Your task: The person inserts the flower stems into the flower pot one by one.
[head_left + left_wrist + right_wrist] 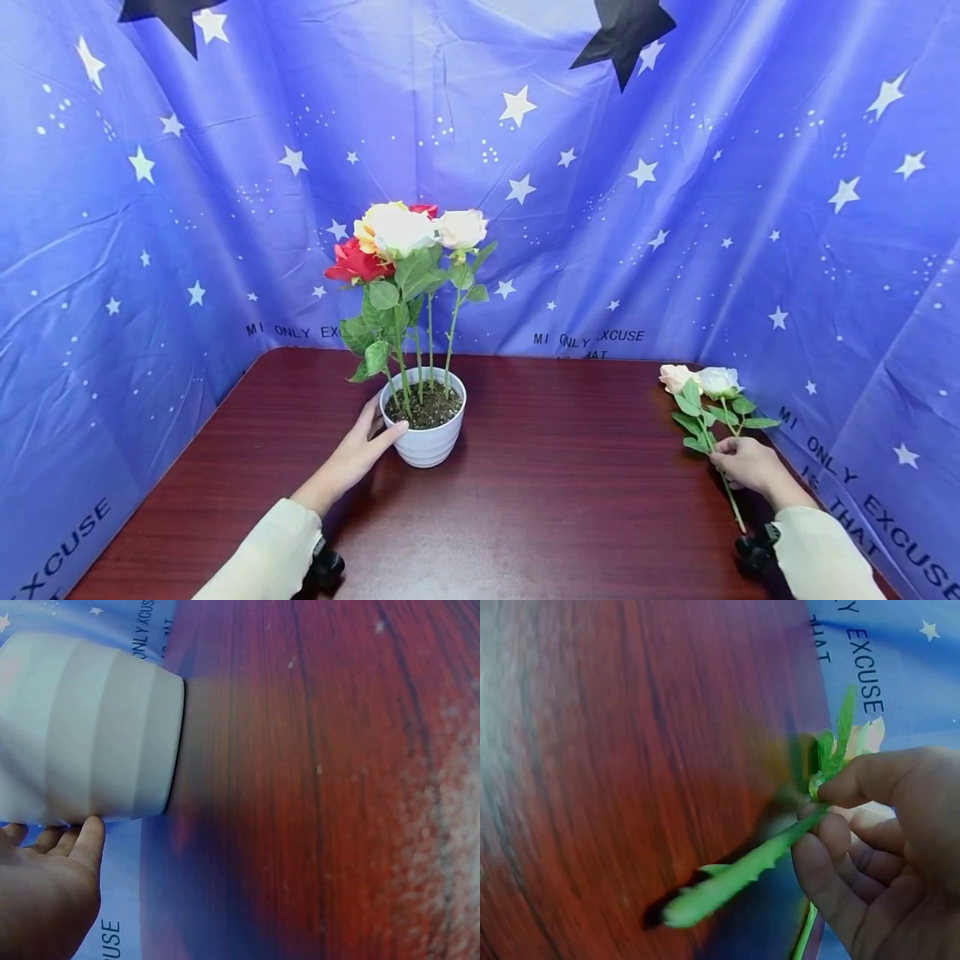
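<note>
A white ribbed flowerpot filled with dark soil stands left of centre on the table, holding several upright roses: red, white, yellow-edged and pale pink. My left hand holds the pot's left side, thumb at the rim; in the left wrist view its fingertips touch the ribbed wall. At the far right, my right hand pinches the green stem of a pale pink rose between thumb and fingers. Beside it lies a white rose, its lower stem partly behind the hand.
The dark red wood-grain table is enclosed by a blue star-printed cloth at its back and both sides. The cloth hangs close by the right hand. Black wrist devices sit at both cream sleeves.
</note>
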